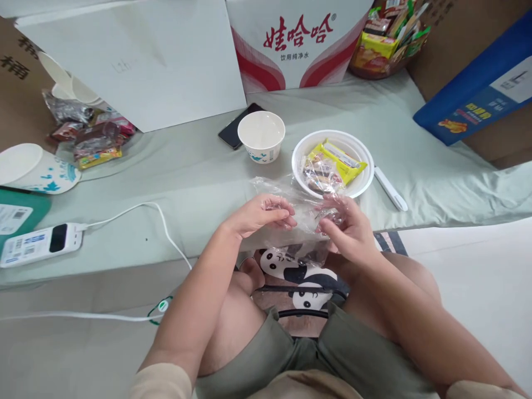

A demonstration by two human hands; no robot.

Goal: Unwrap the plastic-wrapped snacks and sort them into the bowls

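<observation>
A crinkled clear plastic bag stretches between my two hands above the front edge of the covered surface. On its left side, my left hand has curled fingers closed on the film. Thumb and fingers of my right hand pinch the bag's other side. Just beyond my right hand sits a white bowl containing a yellow snack packet and small clear-wrapped snacks. A white paper cup with a blue pattern stands left of the bowl, upright and with nothing visible inside.
Behind the cup lies a dark phone. A white-handled tool rests against the bowl's right side. At left are a power bank with a cable, a tipped paper cup and wrapped snacks. Boxes and a snack basket line the back.
</observation>
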